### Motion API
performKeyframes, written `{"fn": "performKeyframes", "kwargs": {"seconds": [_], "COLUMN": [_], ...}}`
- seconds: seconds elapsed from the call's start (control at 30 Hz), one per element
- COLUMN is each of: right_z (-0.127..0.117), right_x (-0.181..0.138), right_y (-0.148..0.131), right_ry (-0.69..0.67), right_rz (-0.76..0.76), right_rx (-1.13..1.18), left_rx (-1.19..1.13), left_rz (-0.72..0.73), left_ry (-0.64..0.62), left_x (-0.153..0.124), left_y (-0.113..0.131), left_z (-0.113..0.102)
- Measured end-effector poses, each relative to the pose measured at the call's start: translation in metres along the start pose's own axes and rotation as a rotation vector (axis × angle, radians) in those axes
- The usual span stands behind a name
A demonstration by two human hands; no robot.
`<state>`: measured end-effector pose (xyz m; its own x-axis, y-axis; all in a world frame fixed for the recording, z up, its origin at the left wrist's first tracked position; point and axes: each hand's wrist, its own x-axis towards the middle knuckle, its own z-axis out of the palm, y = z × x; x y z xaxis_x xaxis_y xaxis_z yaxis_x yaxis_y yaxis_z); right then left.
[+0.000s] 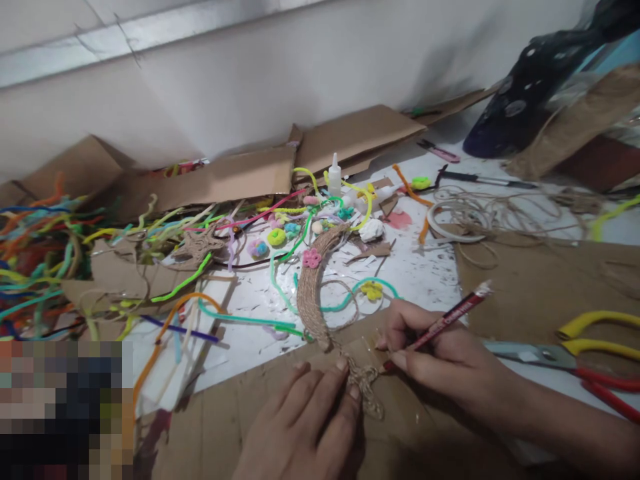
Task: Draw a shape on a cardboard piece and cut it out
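My left hand (307, 417) lies with its fingers stretched out, the fingertips pressing the edge of a twine-covered shape (370, 390) on a brown cardboard sheet (215, 427). Part of that shape is hidden under my fingers; its visible arms look like a star's. Closed around a dark red pencil (445, 317), my right hand (435, 353) holds the point down at the shape's right edge. Just beyond my hands is a crescent wrapped in twine (311, 300), with a pink pipe-cleaner flower (312, 259) on it.
Red-and-yellow-handled scissors (545, 357) lie at right. Colourful pipe cleaners (45, 247) heap up at left beside a twine star (200, 245). A glue bottle (335, 177) stands near cardboard pieces (355, 137) by the wall. Loose twine (525, 210) and a white ring (460, 221) sit at back right.
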<state>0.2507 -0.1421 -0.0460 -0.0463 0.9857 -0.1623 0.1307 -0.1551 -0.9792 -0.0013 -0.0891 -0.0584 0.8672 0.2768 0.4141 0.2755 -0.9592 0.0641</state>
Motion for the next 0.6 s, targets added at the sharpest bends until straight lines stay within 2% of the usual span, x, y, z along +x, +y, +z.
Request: {"fn": "performKeyframes", "kwargs": {"seconds": [0.17,0.6], "right_z": [0.0018,0.0048], "right_x": [-0.0040,-0.0088], "right_y": [-0.0024,-0.0010], "right_ry": [-0.013,-0.008], "right_rz": [0.014,0.010], "right_rx": [-0.054,-0.142], "left_rx": [-0.018,-0.028], "left_rz": [0.000,-0.027], "left_ry": [-0.042,-0.019], "left_x": [-0.0014,-0.0010], "left_y": [0.0014,0.0045], "left_z": [-0.0023,0.0010]}}
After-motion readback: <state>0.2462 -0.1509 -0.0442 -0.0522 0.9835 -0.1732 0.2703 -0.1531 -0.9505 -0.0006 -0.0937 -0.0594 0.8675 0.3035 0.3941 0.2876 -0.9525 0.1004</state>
